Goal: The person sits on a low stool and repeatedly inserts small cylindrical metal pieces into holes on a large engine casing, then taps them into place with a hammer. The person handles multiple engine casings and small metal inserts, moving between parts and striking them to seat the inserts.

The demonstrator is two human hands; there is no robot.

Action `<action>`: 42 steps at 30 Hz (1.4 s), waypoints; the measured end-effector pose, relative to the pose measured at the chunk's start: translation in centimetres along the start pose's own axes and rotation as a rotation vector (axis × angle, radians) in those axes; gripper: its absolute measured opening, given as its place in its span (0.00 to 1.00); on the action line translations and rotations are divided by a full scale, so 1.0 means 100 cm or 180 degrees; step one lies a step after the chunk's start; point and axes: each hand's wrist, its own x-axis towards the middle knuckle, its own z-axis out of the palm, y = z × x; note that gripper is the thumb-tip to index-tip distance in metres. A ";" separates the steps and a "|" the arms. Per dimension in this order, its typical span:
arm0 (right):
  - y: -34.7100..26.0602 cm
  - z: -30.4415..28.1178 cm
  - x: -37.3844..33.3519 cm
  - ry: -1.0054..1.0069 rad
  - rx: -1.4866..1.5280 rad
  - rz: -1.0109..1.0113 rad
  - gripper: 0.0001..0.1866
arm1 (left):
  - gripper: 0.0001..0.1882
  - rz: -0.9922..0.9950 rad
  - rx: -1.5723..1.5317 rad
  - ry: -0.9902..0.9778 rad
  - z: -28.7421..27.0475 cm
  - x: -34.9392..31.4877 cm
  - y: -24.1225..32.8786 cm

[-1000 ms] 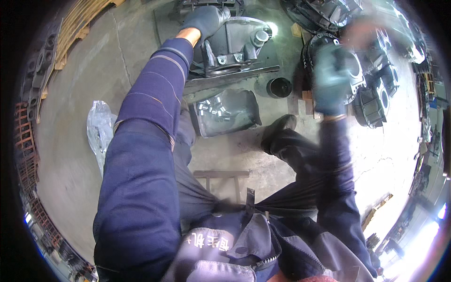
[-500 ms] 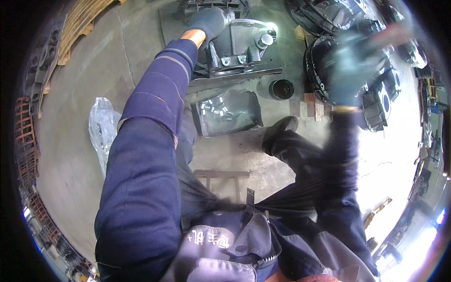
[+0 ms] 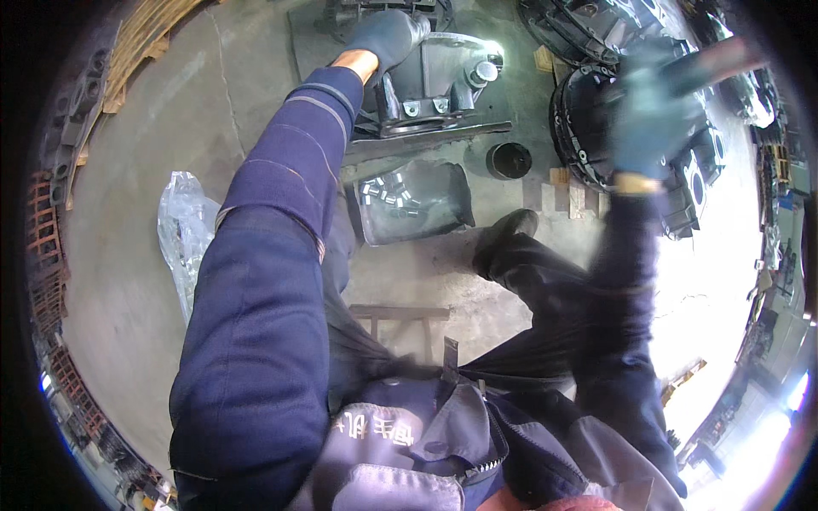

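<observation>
My left hand (image 3: pixel 385 39), in a grey glove, is closed at the far side of a dark metal casting (image 3: pixel 439 72); its fingertips and anything between them are hidden. A round silver plug (image 3: pixel 485 71) stands on the casting's right side. Raised on the right is my right hand (image 3: pixel 652 119), gloved and smeared by motion. It is wrapped round a blurred tool (image 3: pixel 711 66) with a dark shaft and a reddish end, whose exact kind I cannot make out. Several black round housings (image 3: pixel 579 128) lie beneath and behind that hand.
A dark tray (image 3: pixel 447 192) holding several short silver sleeves (image 3: pixel 394 189) lies before my feet. Right of it stands a black cylindrical cup (image 3: pixel 509 160). A clear plastic bag (image 3: pixel 183 230) lies left, a low metal frame (image 3: pixel 400 312) between my legs, wooden blocks (image 3: pixel 577 203) under the housings.
My right hand has shifted slightly to the right with its tool, still blurred. The left hand remains at the far side of the casting.
</observation>
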 end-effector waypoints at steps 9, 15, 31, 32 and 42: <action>0.069 -0.003 0.010 -0.2114 -0.0031 -0.0180 0.22 | 0.32 0.0124 0.0039 0.0021 0.000 -0.008 0.004; -0.010 -0.022 0.034 -0.0072 -0.1308 -0.0968 0.12 | 0.31 -0.0069 0.0093 -0.0017 -0.005 -0.001 0.004; -0.004 -0.021 0.040 -0.0054 -0.1290 -0.1251 0.15 | 0.32 -0.0004 -0.0076 0.0325 0.006 -0.004 0.001; -0.006 -0.004 0.009 -0.0452 -0.1010 -0.0799 0.15 | 0.32 0.0016 -0.0077 0.0288 0.007 -0.006 0.003; 0.073 0.003 0.020 -0.1570 -0.0736 -0.0326 0.15 | 0.33 0.0109 0.0107 0.0527 0.008 0.000 -0.002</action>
